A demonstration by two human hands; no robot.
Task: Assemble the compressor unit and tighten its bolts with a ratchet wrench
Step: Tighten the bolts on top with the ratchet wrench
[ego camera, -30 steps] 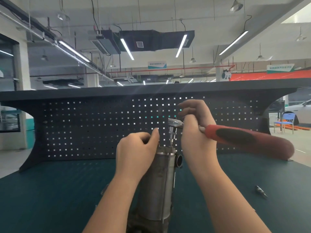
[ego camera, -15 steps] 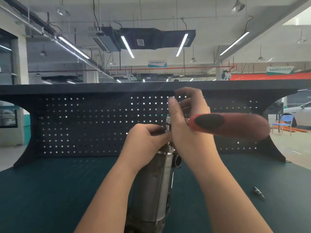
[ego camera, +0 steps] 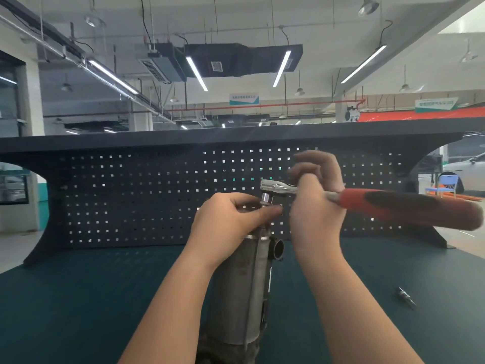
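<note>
A grey metal compressor unit [ego camera: 241,290] stands upright on the green bench, between my forearms. My left hand [ego camera: 231,219] grips its top end, fingers curled just under the socket. A ratchet wrench [ego camera: 393,204] with a chrome head and a red-and-black handle lies level above the unit, its socket [ego camera: 267,198] pointing down onto the top, where the bolt is hidden. My right hand [ego camera: 317,195] holds the wrench's shaft close to the head, while the long handle sticks out to the right.
A loose metal bolt [ego camera: 405,296] lies on the green mat [ego camera: 78,298] at the right. A dark perforated back panel [ego camera: 131,195] closes the far side of the bench. Beyond it is an open workshop hall.
The wrench handle has swung away from me to the right and the chrome head has come back into sight. My left hand stays on the unit's top.
</note>
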